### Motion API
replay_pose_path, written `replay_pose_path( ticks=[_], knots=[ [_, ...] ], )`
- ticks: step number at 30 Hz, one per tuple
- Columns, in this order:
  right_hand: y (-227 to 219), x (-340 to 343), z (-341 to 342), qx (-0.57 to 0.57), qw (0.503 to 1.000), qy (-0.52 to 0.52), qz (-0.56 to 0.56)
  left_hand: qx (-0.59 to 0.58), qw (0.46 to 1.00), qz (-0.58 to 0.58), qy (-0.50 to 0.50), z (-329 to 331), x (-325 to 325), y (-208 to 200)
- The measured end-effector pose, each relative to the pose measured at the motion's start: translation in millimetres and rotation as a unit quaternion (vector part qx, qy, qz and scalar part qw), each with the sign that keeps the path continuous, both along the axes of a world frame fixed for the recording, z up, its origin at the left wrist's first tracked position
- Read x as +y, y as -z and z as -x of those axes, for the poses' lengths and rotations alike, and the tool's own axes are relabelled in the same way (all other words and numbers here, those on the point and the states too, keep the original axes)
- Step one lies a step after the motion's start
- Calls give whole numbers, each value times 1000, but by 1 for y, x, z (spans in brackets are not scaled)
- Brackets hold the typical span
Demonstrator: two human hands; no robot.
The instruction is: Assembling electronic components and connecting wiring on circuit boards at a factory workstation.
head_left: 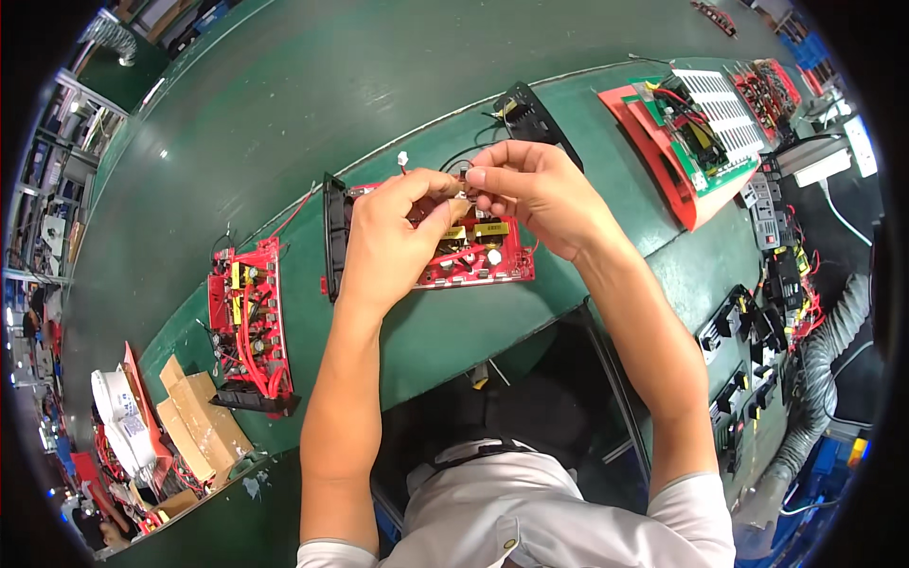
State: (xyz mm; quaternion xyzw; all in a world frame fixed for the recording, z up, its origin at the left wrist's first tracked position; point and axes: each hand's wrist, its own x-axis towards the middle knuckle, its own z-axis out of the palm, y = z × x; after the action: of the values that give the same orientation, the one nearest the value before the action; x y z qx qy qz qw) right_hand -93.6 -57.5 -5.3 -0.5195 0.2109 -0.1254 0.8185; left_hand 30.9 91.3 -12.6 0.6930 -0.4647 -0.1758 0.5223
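In front of me lies a red circuit board (492, 273) with yellow-wrapped transformers, red wires and a black end panel (334, 227) at its left side. Above its far part my two hands meet. My left hand (393, 222) is closed, thumb and forefinger pinched close to a small connector or wire end. My right hand (540, 194) pinches at the same spot, beside a thin black cable. That cable leads toward a black panel (535, 118) lying behind the board. What exactly sits between the fingertips is too small to make out. A white plug (403, 159) on a wire sticks up beyond my left hand.
Another red board (248, 327) lies to the left, near an open cardboard box (199, 417). At the right stands a red holder (653, 161) with a green board and white slotted plate. Black parts (743, 350) and a flexible grey duct (819, 388) are farther right.
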Motion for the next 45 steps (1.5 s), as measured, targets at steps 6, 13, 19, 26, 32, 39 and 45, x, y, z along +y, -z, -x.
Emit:
replay_pose_path(
  ticks=[6,13,19,26,32,39,45],
  knots=[
    [-4,-11,2,27,997,-52,54,-89,996,-2,14,-3,-2,2],
    [-6,-20,10,11,991,-116,72,-170,983,-14,74,-2,1,-1],
    [-7,-19,9,5,971,-150,185,-193,976,-13,101,-4,3,1],
    [-13,-15,10,37,969,-133,207,-96,986,-11,136,-13,3,5],
    [-3,-15,9,41,968,-97,228,-107,990,-30,88,-5,0,-2],
    [15,-6,10,111,882,33,456,-205,978,15,32,-5,-1,5],
    [22,-1,16,87,848,51,520,-262,958,-89,81,-3,5,0]
  ],
)
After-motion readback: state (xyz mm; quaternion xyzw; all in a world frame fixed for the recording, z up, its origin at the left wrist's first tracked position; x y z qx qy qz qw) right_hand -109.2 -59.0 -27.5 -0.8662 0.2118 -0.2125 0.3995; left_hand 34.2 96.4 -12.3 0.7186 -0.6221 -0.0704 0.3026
